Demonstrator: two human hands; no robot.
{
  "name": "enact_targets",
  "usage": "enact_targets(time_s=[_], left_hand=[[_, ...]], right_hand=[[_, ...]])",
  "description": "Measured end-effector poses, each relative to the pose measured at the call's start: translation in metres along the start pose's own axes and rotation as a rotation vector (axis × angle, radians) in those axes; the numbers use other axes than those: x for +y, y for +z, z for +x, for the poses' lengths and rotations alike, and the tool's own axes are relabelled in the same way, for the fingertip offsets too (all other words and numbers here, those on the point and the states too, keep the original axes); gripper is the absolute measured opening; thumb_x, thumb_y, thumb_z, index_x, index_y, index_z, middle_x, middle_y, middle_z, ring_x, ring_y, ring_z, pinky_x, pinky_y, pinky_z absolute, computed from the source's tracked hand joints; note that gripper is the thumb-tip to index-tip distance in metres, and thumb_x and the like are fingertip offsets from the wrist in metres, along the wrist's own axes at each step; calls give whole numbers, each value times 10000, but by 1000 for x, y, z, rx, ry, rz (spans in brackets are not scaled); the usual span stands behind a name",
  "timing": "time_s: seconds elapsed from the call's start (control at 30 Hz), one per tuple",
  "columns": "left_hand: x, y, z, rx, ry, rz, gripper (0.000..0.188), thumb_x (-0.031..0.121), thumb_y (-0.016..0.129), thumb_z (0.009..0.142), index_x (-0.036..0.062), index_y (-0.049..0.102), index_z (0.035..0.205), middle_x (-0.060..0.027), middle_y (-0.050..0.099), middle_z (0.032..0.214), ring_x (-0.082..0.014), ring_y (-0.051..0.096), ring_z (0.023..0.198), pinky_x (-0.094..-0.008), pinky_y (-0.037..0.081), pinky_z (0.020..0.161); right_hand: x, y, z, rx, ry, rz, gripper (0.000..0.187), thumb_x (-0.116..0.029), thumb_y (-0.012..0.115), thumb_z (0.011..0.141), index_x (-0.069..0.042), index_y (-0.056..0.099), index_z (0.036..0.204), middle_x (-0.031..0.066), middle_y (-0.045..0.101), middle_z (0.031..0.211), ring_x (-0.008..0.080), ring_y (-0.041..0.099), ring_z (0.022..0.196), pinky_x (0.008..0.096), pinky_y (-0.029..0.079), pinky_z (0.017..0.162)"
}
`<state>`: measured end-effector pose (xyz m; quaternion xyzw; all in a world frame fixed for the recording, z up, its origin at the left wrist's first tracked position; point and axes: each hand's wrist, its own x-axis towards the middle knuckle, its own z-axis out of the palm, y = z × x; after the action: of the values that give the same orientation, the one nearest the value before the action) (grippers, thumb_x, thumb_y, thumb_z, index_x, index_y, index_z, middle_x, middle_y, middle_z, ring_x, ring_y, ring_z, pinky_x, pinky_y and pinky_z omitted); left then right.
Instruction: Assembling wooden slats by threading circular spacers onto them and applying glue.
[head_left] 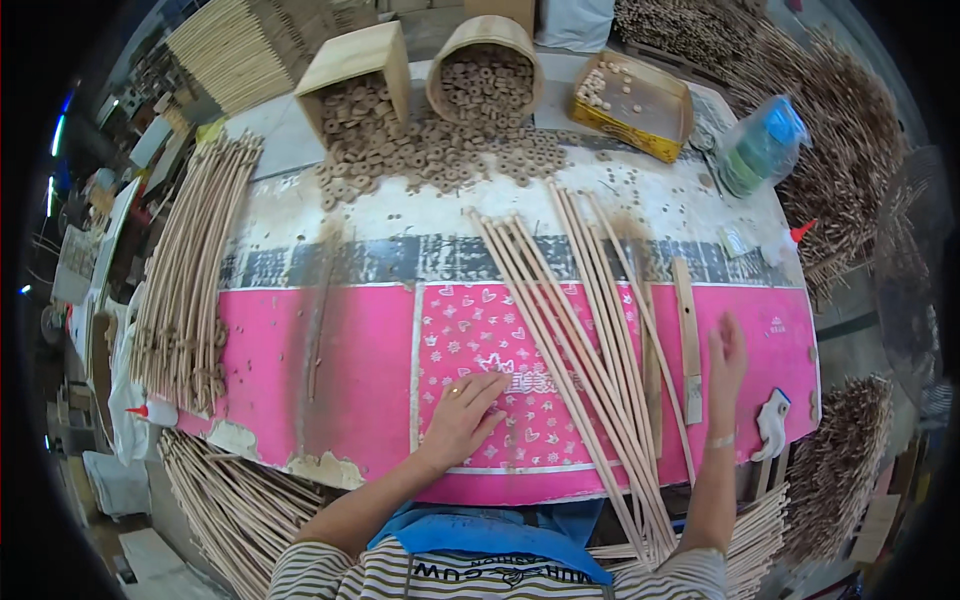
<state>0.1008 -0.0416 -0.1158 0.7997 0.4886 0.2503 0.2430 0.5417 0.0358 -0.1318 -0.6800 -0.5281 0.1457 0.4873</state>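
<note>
pink sheeting (260, 340) is found under the sticks (622, 420), which are laid loosely fanned between the left hand (465, 410) and the right hand (728, 355), near ends overhanging its near edge. the left hand is rested palm down on the sheeting, fingers slightly spread, nothing seen gripped. the right is raised near the flat wooden strip (687, 325); its grip cannot be told through blur. it is judged that the sticks should be gathered from both sides, kept parallel, and their ends evened, with the loose rings (440, 158) left undisturbed.
</note>
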Motion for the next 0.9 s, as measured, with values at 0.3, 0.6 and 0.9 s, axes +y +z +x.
enact_targets(time_s=[0.3,0.6,0.9], left_hand=[[-12,5,-7,234,45,-78,406,85,660,911,49,626,1314,-173,653,1220,-349,619,1131,-428,487,987],[64,24,-80,66,54,-429,304,27,630,936,36,670,1237,-157,675,1134,-324,653,1052,-382,520,907],[55,40,-120,1,-56,-529,260,140,646,985,45,676,1225,-130,714,1114,-268,689,1040,-361,543,905]], right_hand=[[-42,-111,-176,-67,116,-463,292,-202,642,984,26,647,1167,191,689,1061,323,671,969,412,516,877],[-59,-107,-207,-160,203,-258,274,-248,645,995,15,643,1072,169,684,964,293,676,805,375,527,729],[-121,-67,-255,-465,-3,-489,1085,-209,915,640,-74,341,1551,221,533,1411,407,507,1307,469,467,1058]])
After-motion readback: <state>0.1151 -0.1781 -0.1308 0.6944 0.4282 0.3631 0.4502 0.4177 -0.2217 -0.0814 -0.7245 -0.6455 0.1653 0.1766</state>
